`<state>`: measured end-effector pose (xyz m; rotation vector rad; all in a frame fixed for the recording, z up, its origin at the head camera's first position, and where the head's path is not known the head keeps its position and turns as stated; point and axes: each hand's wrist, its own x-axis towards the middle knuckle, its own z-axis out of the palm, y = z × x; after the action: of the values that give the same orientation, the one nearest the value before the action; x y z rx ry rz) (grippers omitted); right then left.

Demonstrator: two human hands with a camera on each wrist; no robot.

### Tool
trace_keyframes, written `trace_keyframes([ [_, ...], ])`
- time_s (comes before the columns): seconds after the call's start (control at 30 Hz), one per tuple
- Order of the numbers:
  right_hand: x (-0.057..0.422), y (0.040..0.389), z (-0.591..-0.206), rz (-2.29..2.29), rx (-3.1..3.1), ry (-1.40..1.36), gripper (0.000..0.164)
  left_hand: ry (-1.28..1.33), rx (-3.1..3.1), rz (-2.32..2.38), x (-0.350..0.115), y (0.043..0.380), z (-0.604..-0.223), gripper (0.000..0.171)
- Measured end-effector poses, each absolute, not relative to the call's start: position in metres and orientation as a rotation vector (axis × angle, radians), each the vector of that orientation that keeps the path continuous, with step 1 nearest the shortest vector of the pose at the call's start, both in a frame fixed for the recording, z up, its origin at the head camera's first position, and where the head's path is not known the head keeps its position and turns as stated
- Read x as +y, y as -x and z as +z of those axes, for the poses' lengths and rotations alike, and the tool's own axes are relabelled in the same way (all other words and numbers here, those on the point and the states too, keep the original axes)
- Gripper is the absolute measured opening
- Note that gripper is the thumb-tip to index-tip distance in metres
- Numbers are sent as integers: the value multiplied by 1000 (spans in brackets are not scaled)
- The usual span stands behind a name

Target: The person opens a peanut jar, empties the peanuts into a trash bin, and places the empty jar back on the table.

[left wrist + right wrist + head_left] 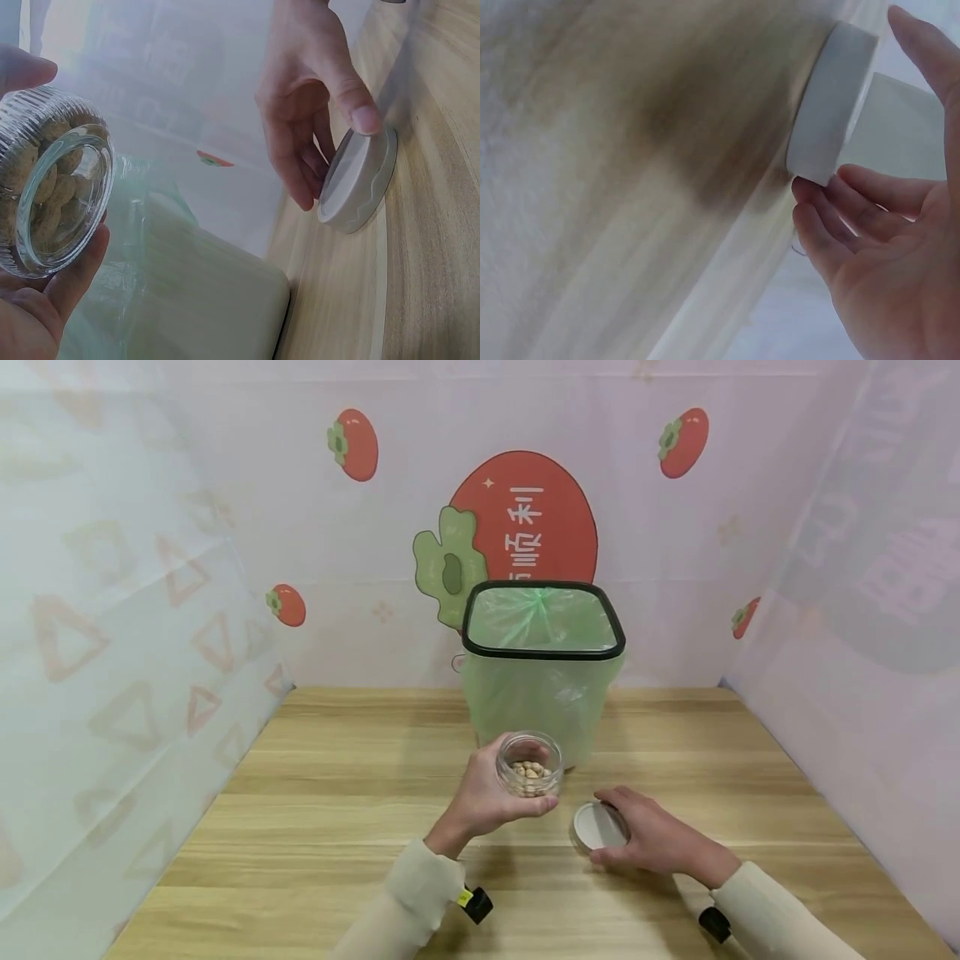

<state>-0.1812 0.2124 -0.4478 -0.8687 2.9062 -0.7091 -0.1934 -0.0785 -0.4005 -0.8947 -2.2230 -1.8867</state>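
A clear glass jar (529, 764) with several tan, nut-like pieces in it is gripped by my left hand (486, 789). Its mouth has no cover and faces up towards the head camera. In the left wrist view, the jar's ribbed wall and round base (64, 199) appear between thumb and fingers. A round white lid (600, 827) lies on the table, right of the jar. My right hand (660, 835) is spread around the lid's right side. Its fingertips touch the lid's rim (829, 105) in the right wrist view, while the thumb appears apart from it.
Behind the jar stands a pale green bin (540, 693) with a black rim and a thin plastic liner. The wooden table (337, 793) reaches a white curtain (360, 527) printed with red fruit. Similar curtains hang at both sides.
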Motion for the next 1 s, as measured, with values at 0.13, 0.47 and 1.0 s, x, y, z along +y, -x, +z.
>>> trace_keyframes([
  [0.13,215,179,-443,-737,2909,808,89,896,-2225,-1883,-78,192,-400,61],
  [0.47,225,174,-428,-847,2949,674,78,878,-2249,-1864,-79,190,-398,61],
  [1.0,238,164,-387,-999,3012,633,62,856,-2246,-1819,-84,184,-389,63],
])
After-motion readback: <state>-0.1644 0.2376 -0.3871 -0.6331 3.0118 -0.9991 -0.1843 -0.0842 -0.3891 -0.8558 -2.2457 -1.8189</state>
